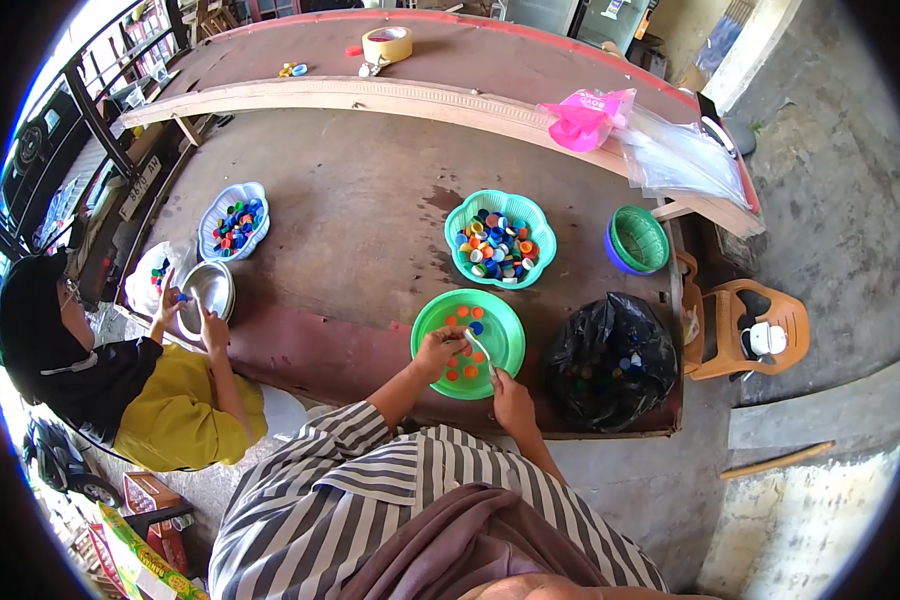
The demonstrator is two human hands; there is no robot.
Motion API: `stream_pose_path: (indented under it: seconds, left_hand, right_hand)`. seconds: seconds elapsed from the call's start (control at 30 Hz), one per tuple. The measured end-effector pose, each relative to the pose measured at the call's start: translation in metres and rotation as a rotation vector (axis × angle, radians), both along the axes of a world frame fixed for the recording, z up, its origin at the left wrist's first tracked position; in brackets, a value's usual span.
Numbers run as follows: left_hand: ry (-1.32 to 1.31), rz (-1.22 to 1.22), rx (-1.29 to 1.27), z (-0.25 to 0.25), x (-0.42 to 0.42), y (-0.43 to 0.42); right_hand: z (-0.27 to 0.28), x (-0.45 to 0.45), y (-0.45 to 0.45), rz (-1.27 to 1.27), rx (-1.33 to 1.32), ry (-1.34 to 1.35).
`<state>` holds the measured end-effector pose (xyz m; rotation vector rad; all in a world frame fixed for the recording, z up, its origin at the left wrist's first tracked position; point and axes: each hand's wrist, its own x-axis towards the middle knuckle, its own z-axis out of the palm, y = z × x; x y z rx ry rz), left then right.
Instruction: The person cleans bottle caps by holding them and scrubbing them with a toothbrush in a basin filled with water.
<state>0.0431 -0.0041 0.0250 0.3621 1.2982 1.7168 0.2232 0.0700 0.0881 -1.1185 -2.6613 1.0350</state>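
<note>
- Centrally, a round green tray (517,350) sits at the near edge of the brown bench (340,230), with both hands over it or at its rim.
- The right hand (513,400) has its grip closed around the lower end of a slim, pale tool (481,352), which slants up and leftward across the tray.
- The left hand (438,353) bends its fingers in at the tool's upper end; whether its grip clasps the tool or something small, I cannot tell.
- Orange caps (470,372) lie spread over the tray's floor, along with a blue cap (477,327).
- Just beyond the tray stands a scalloped turquoise basket (539,225) filled with mixed-colour caps (495,245).
- Right of the tray, an open black plastic bag (595,340) rests on the bench; behind it, a green basket (638,238) nests in a blue one.
- Leftward, a co-worker in yellow and black (185,410) handles a small blue piece beside metal bowls (225,300).
</note>
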Motion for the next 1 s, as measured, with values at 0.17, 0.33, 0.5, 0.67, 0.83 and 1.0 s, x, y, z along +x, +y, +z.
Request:
stream_pose_path:
  seconds: [0.17,0.33,0.5,0.67,0.83,1.0]
  left_hand:
    - [-0.187,0.068,-0.049,-0.008,0.008,0.0]
    - [-0.375,0.045,-0.014,0.004,0.015,-0.008]
    - [-0.442,0.008,0.014,-0.003,0.018,-0.014]
    - [-0.44,-0.018,0.107,0.006,0.006,-0.016]
    - [-0.428,-0.048,0.056,0.009,0.001,-0.017]
    - [-0.401,-0.095,0.063,0.009,-0.008,-0.019]
  right_hand:
    - [0.003,-0.001,0.003,-0.097,0.02,0.053]
    - [-0.008,-0.002,-0.003,-0.057,-0.035,0.056]
    - [0.0,-0.009,-0.017,-0.154,-0.08,0.019]
    - [0.004,-0.004,-0.034,-0.202,-0.055,0.084]
    - [0.014,-0.005,-0.041,-0.294,-0.043,0.054]
    - [0.009,-0.007,-0.047,-0.333,-0.063,0.018]
